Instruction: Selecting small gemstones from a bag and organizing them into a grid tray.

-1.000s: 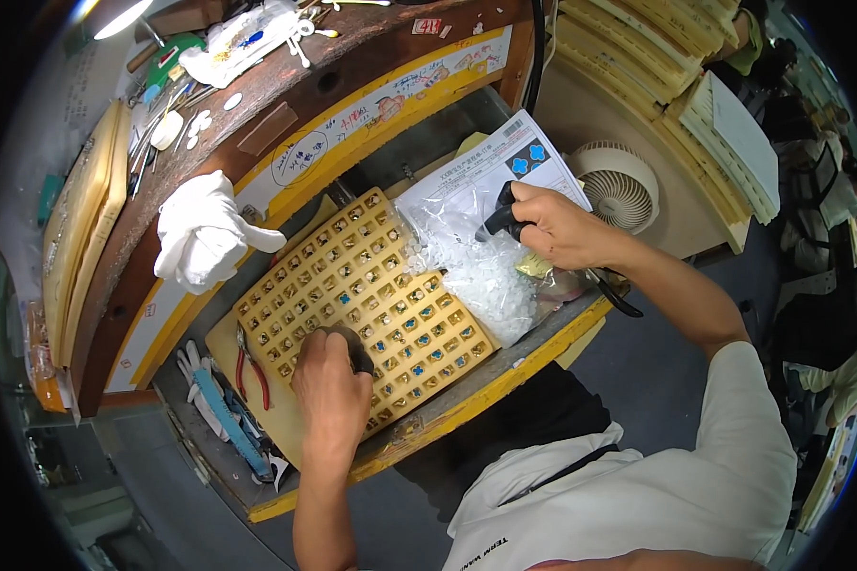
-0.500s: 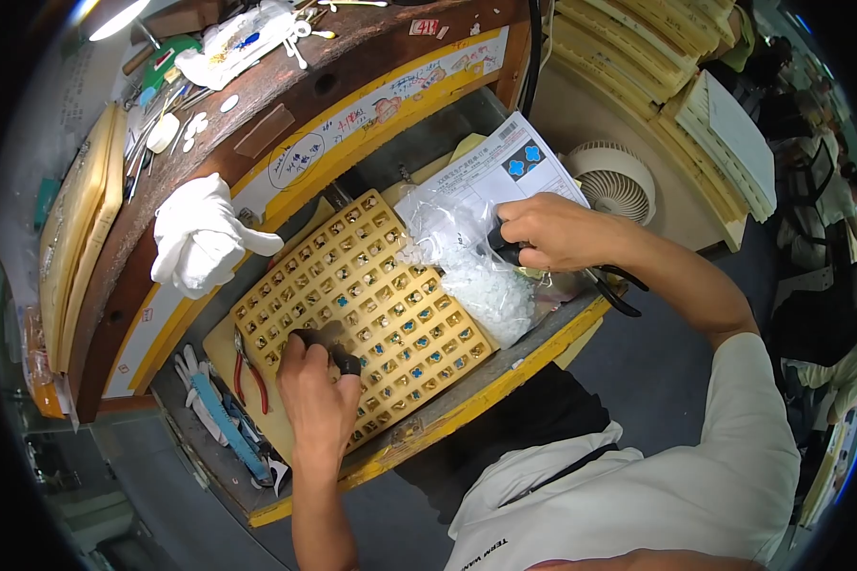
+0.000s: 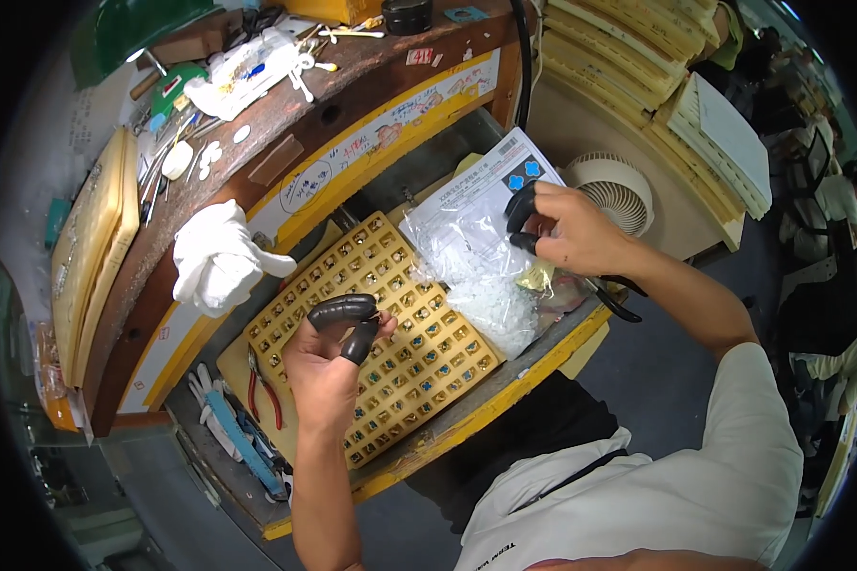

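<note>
My left hand (image 3: 333,347) is over a yellow tray (image 3: 493,363), black covers on its thumb and forefinger. Those two fingertips come together around something small, too tiny to make out. The tray's rows of square pockets hold small gold-coloured pieces, several with blue clover shapes. My right hand (image 3: 571,231), also with black fingertip covers, is above a clear plastic bag (image 3: 493,309) of pale, whitish bits. Its thumb and forefinger curve apart, with a gap between them. Under the bag's upper part lies a printed sheet (image 3: 488,181) with a picture of blue clovers.
Red-handled pliers (image 3: 266,395) lie at the tray's left, near blue-handled tools (image 3: 233,428) in the drawer. The drawer's yellow front edge (image 3: 428,433) runs before me. A white cloth glove (image 3: 221,259) is at the bench edge. A round fan (image 3: 611,190) stands right, beside stacked trays (image 3: 628,57).
My left hand has lifted and turned, so its black-covered thumb and forefinger now show. My right hand has risen from the bag, its fingers parting. The whole view has shifted slightly.
</note>
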The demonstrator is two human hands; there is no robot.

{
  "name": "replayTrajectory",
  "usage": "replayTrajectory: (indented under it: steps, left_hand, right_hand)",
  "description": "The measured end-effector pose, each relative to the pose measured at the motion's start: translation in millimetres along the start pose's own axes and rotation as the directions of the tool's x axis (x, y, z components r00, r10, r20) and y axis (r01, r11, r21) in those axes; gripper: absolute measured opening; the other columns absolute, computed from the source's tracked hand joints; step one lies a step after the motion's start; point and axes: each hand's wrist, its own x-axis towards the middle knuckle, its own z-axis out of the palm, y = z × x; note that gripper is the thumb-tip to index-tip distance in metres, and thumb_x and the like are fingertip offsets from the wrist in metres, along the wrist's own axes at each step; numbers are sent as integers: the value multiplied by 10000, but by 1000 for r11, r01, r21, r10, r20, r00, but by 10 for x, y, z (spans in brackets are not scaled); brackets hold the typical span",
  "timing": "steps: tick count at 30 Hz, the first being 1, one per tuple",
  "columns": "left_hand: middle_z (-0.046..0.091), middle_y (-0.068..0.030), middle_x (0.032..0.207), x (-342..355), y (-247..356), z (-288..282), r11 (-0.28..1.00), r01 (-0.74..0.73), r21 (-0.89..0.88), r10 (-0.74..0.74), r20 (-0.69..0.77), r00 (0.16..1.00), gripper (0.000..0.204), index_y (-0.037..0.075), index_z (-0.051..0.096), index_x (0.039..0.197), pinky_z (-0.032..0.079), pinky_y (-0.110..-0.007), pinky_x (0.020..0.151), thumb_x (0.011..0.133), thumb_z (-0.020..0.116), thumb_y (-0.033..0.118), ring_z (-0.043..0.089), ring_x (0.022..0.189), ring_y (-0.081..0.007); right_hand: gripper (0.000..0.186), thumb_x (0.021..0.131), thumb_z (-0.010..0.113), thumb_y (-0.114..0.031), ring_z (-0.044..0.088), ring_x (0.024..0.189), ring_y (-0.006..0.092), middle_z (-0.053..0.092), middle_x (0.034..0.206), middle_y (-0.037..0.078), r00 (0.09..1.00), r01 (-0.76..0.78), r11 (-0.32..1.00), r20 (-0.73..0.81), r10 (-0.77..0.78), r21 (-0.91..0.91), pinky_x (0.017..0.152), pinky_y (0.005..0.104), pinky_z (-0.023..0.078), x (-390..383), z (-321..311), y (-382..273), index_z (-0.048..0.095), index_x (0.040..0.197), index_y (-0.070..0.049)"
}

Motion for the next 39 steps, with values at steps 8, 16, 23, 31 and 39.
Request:
replayTrajectory:
  steps: [8, 16, 23, 31, 39]
  left_hand:
    - [693, -168, 1005, 148, -123, 51, 974, -19, -225, 24, 23, 999, 181, -53, 620, 1052, 567, -370, 840, 871, 610, -56, 692, 858, -236]
    - [633, -107, 1066, 0, -225, 114, 985, -170, -38, 163, -144, 976, 208, -49, 571, 1102, 518, -312, 891, 900, 622, -43, 619, 983, -181]
    - [664, -138, 1037, -8, -156, 39, 970, -215, 117, 229, -122, 966, 214, -63, 598, 1111, 567, -333, 815, 898, 611, -44, 675, 867, -200]
    - [640, -164, 1129, 59, -267, 86, 979, -168, 118, 181, -105, 978, 376, -64, 559, 1149, 561, -325, 906, 808, 652, -192, 656, 1015, -212]
    - [676, -111, 1064, 54, -252, 120, 989, -118, 93, 136, -209, 968, 262, -56, 653, 1057, 550, -293, 892, 813, 693, -142, 656, 992, -167]
  right_hand:
    - [240, 762, 636, 6, 624, 784, 128, 667, 850, 67, 935, -4, 911, -322, 150, 412, 730, 275, 503, -211, 258, -507, 658, 1000, -16]
    - [200, 769, 573, 81, 638, 805, 116, 661, 830, 95, 984, -67, 743, -79, 160, 666, 664, 281, 524, 228, 1026, -982, 583, 966, 47]
    - [148, 765, 619, 81, 677, 783, 149, 672, 822, 110, 997, 15, 765, 46, -58, 644, 662, 285, 540, 558, 854, -849, 596, 909, 62]
    - [118, 800, 623, 61, 642, 781, 103, 663, 829, 64, 999, -53, 528, 48, 23, 848, 679, 266, 531, 560, 1063, -674, 602, 913, 34]
    - [122, 932, 582, -8, 674, 843, 149, 681, 936, 109, 981, -195, 300, 179, 79, 934, 786, 286, 551, 508, 1024, -544, 594, 1047, 30]
